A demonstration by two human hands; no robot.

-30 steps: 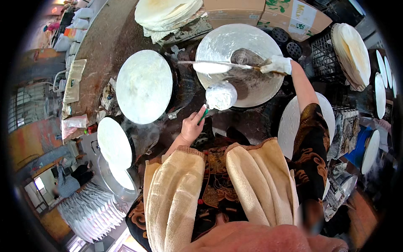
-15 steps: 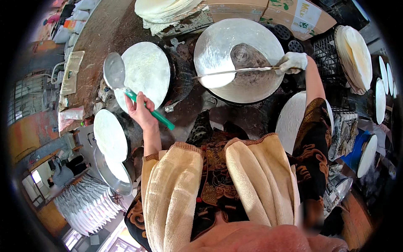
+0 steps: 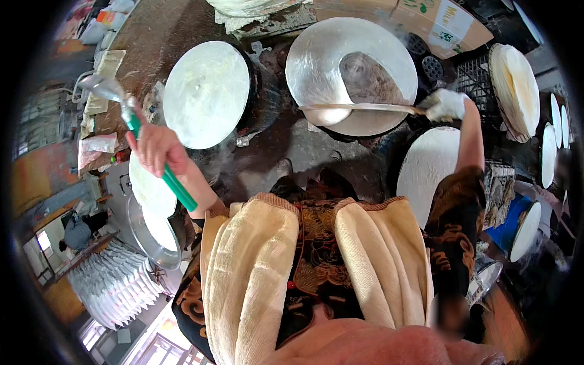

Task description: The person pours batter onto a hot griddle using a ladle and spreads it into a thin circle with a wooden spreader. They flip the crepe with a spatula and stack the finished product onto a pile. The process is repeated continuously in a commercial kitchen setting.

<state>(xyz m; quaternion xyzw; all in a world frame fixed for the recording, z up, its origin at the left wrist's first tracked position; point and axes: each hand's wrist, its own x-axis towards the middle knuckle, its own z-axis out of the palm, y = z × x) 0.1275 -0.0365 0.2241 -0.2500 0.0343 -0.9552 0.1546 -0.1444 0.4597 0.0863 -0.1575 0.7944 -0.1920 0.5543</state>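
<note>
My left hand (image 3: 161,149) is bare and wrapped round the green handle of a ladle (image 3: 104,88). The metal bowl of the ladle points away to the far left, beside the left griddle. My right hand (image 3: 446,105), in a white glove, grips the end of a long thin spreader (image 3: 359,107). The spreader lies across the near part of a large round griddle (image 3: 367,78). White batter (image 3: 315,76) coats much of that griddle, while a dark patch near its middle shows no white.
At left stands another round griddle with a white sheet (image 3: 207,94) covering it. A metal basin (image 3: 146,234) sits nearer on the left. To the right are a white-topped griddle (image 3: 429,170), a stack of thin round sheets (image 3: 514,91) and perforated black cylinders (image 3: 433,68). Cardboard (image 3: 450,27) stands behind.
My left hand has swung the ladle left and nearer to me, off the left griddle. The spreader, in my right hand, has shifted right and turned so its broad side shows more.
</note>
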